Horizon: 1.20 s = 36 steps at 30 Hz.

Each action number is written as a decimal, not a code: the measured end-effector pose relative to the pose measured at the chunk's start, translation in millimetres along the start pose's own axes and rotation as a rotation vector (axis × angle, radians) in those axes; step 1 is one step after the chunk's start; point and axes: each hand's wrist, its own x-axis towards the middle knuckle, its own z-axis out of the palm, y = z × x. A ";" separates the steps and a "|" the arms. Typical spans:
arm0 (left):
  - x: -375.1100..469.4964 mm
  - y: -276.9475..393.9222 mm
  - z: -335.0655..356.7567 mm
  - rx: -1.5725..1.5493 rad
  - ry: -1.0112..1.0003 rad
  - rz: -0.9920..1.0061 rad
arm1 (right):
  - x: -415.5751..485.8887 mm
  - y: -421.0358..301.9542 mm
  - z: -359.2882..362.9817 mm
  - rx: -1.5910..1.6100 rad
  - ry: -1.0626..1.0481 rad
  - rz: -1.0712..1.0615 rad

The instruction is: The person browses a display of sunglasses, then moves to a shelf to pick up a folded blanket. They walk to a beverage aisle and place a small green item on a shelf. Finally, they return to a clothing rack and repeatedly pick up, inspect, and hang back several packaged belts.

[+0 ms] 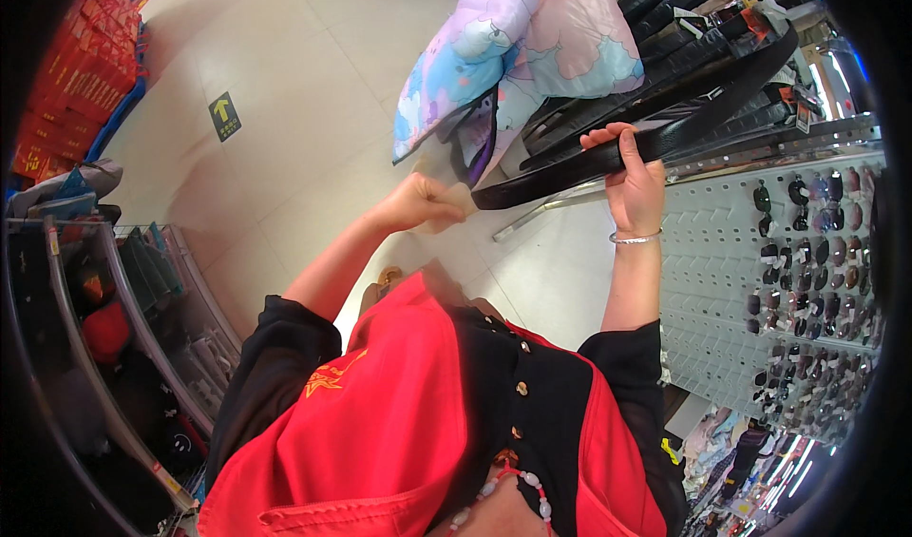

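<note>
A black leather belt [556, 173] stretches across the upper middle of the view and curves back at the upper right. My right hand [630, 170], with a silver bracelet at the wrist, grips the belt, its thumb in front and its fingers at the upper edge. My left hand [420, 202] is closed at the belt's left end on a blurred pale thing [456, 205], perhaps a cloth or paper. Behind the hands hangs a pastel quilted garment [499, 45]. More black belts [684, 59] hang in a dense row at the upper right.
Sunglasses [805, 195] fill a white pegboard rack [705, 252] on the right. A metal rail [527, 220] juts out under the belts. Shelves [135, 302] with goods stand at the left, red boxes [85, 74] behind them. An arrow sign [225, 116] marks the tiled floor [285, 95].
</note>
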 end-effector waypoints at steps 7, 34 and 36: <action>1.1 -4.1 3.3 -0.001 -0.005 0.018 | -0.7 1.5 1.3 0.009 0.018 0.022; 16.8 27.2 22.5 0.312 -0.205 0.098 | -0.6 27.5 -20.7 -0.094 0.038 0.080; 21.7 25.4 35.3 0.280 -0.220 0.098 | -4.2 35.0 -24.2 -0.124 0.104 0.093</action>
